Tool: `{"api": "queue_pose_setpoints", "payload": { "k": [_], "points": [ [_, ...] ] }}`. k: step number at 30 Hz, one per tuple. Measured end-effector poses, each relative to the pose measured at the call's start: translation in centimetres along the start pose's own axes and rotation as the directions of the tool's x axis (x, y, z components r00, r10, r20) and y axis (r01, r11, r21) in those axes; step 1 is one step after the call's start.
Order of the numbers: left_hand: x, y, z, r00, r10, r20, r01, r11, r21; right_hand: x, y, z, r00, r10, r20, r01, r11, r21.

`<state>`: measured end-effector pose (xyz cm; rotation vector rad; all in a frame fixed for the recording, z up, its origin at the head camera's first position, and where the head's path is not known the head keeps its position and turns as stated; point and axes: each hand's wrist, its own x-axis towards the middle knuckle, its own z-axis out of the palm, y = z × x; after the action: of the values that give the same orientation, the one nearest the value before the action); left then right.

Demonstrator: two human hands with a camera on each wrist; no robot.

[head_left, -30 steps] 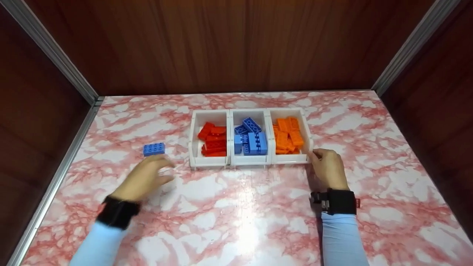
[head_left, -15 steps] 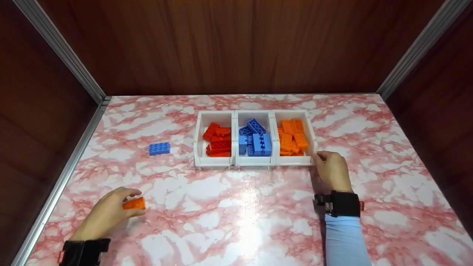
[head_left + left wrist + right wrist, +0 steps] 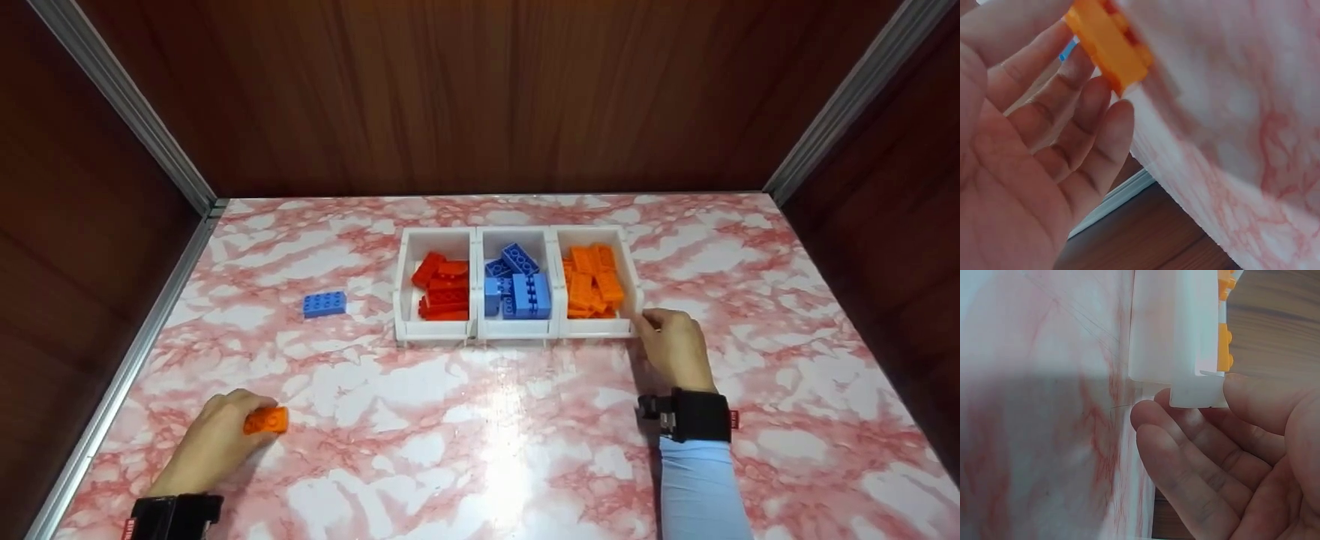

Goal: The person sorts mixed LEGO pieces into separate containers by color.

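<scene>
My left hand [image 3: 217, 435] is low at the left of the table, pinching an orange toy brick [image 3: 268, 421] between thumb and fingers. In the left wrist view the same orange brick [image 3: 1109, 48] sits at the fingertips, its studs facing away from the palm. On the table beyond that hand lies a blue toy brick [image 3: 324, 304], studs up. My right hand [image 3: 676, 349] grips the near right corner of the white bin [image 3: 600, 328] that holds orange bricks. In the right wrist view, the thumb lies at the rim of this bin [image 3: 1196, 396], with fingers curled beneath its corner.
Two more white bins stand joined in a row with it: the left one [image 3: 431, 330] has red bricks [image 3: 442, 289], the middle one [image 3: 517, 330] blue bricks [image 3: 529, 292]. Brown wood panels [image 3: 480, 97] enclose the marbled table [image 3: 420, 465] at the back and sides.
My left hand has come back toward the lower left, away from the blue brick, and now pinches an orange brick, lowered near the table. The right hand keeps its grip on the bin corner.
</scene>
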<state>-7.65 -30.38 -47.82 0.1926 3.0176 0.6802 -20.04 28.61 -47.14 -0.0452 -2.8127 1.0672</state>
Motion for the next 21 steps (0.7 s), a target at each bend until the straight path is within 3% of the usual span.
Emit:
{"api": "queue_pose_setpoints", "payload": {
  "k": [5, 12, 21],
  "points": [
    [0.3, -0.3, 0.1, 0.999, -0.033, 0.007, 0.033, 0.999, 0.005, 0.0, 0.0, 0.1, 1.000, -0.003, -0.001, 0.003, 1.000, 0.003],
    [0.8, -0.1, -0.2, 0.992, -0.083, 0.091, 0.087, 0.996, -0.038, -0.1, 0.0, 0.0, 1.000, 0.003, 0.009, -0.003, 1.000, -0.008],
    [2.2, 0.8, -0.3, 0.995, -0.051, 0.091, 0.056, 0.997, -0.052, 0.0, 0.0, 0.0, 1.000, -0.010, 0.005, 0.010, 1.000, -0.021]
  ]
}}
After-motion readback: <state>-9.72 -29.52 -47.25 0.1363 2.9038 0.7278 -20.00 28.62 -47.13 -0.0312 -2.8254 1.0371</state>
